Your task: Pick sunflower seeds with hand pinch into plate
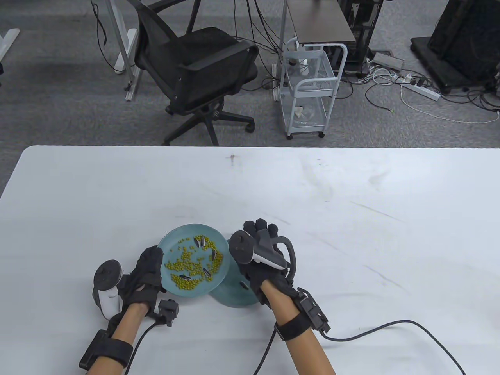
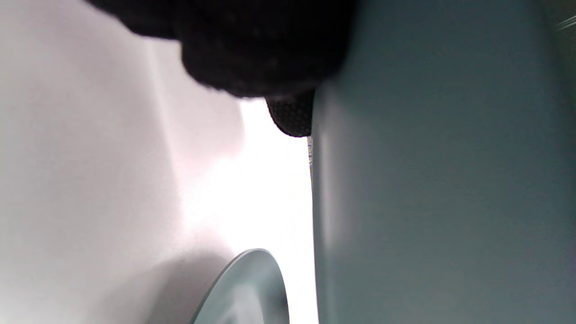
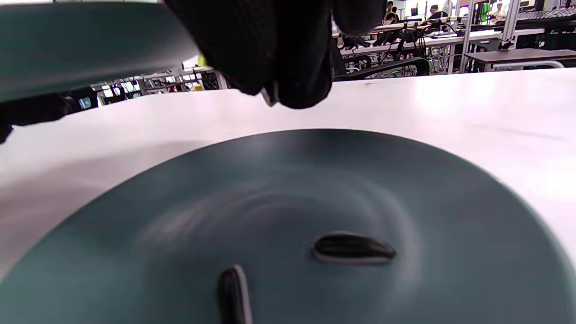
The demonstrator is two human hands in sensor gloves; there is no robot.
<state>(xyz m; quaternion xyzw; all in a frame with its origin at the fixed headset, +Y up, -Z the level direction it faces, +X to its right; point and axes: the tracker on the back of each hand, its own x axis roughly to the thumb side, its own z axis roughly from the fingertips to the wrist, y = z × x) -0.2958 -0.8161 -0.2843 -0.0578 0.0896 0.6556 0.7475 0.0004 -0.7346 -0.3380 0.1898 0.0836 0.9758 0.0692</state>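
Note:
My left hand (image 1: 150,265) grips the left rim of a teal plate (image 1: 175,236) and holds it tilted above the table. It carries many green beans (image 1: 183,265) and several striped sunflower seeds (image 1: 203,241). Its underside fills the left wrist view (image 2: 450,180) beside my left fingers (image 2: 252,49). A second teal plate (image 1: 234,299) lies on the table beneath it, holding two seeds (image 3: 353,247). My right hand (image 1: 258,234) hovers over this plate. Its fingertips (image 3: 288,94) pinch together with the pale tip of a seed (image 3: 268,96) showing between them.
The white table (image 1: 351,218) stretches wide to the right and far side. Glove cables (image 1: 371,332) trail across the table's near right. A black office chair (image 1: 203,74) and a white wire cart (image 1: 308,90) stand on the floor beyond the far edge.

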